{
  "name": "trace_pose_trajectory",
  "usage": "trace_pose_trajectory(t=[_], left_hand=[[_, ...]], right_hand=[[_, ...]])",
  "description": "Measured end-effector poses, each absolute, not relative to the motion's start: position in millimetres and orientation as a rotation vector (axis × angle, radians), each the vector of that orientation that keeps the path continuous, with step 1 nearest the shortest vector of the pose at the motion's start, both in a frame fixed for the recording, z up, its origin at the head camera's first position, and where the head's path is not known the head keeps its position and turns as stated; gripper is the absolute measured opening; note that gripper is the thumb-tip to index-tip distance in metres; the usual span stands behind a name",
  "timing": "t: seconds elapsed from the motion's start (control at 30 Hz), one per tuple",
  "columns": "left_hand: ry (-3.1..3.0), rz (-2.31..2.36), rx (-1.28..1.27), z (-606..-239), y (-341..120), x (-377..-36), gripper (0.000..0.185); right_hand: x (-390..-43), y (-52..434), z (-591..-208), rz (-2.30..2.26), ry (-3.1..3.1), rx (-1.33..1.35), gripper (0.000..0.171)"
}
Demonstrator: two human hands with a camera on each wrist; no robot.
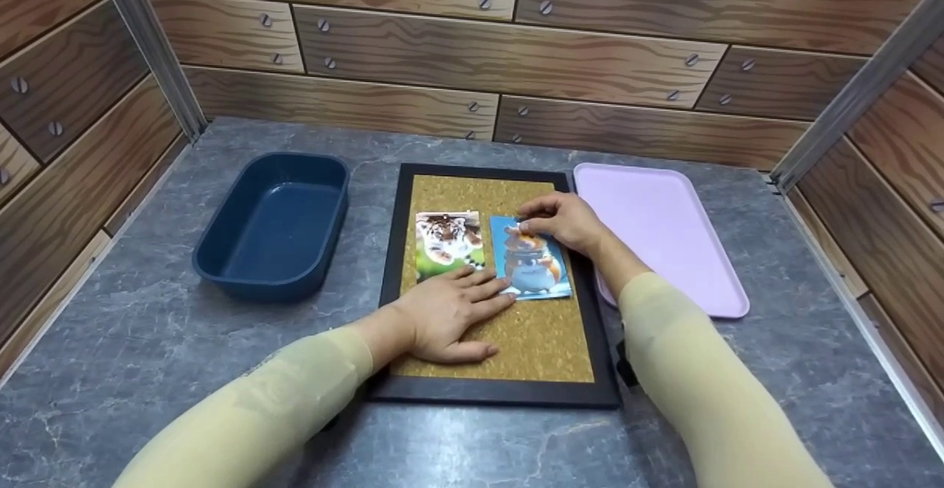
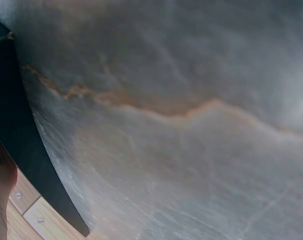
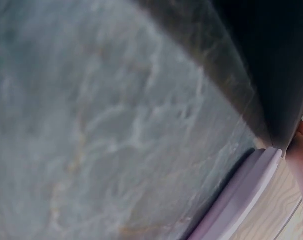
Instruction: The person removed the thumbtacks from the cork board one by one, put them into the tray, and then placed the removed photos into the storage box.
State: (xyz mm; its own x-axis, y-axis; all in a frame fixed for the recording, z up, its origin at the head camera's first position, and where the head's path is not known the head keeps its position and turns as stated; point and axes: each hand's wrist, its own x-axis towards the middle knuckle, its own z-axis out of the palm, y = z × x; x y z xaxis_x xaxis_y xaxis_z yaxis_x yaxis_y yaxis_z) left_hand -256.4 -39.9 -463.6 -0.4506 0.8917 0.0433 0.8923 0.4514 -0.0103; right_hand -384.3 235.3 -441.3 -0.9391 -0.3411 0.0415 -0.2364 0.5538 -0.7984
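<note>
A black-framed cork board (image 1: 479, 359) lies on the grey table with two picture cards on it. The tiger card (image 1: 447, 241) is on the left, with tiny pin-like specks along its top edge. Beside it lies a blue cartoon card (image 1: 532, 270) with an orange and grey figure. My left hand (image 1: 457, 315) rests on the board with spread fingers, which cover the lower tiger card and touch the blue card's lower left. At the blue card's top, my right hand (image 1: 568, 221) pinches a small pale thing, seemingly a pin, mostly hidden by the fingertips.
A deep dark-blue tub (image 1: 324, 281) stands left of the board. The flat lilac tray (image 1: 664, 237) lies close against the board's right side; its edge (image 3: 246, 195) shows in the right wrist view. Wood-patterned walls (image 1: 413, 46) enclose the table's back and sides.
</note>
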Motion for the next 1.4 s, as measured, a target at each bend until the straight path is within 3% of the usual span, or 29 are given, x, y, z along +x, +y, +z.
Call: trace_pose_trajectory(t=[1.4], left_hand=[[-2.645,-0.039,-1.632,-461.3,-41.0,-254.6,0.08]], right_hand=[[-386.5,233.2,-441.1,-1.092,2.792,-0.598,0.023]])
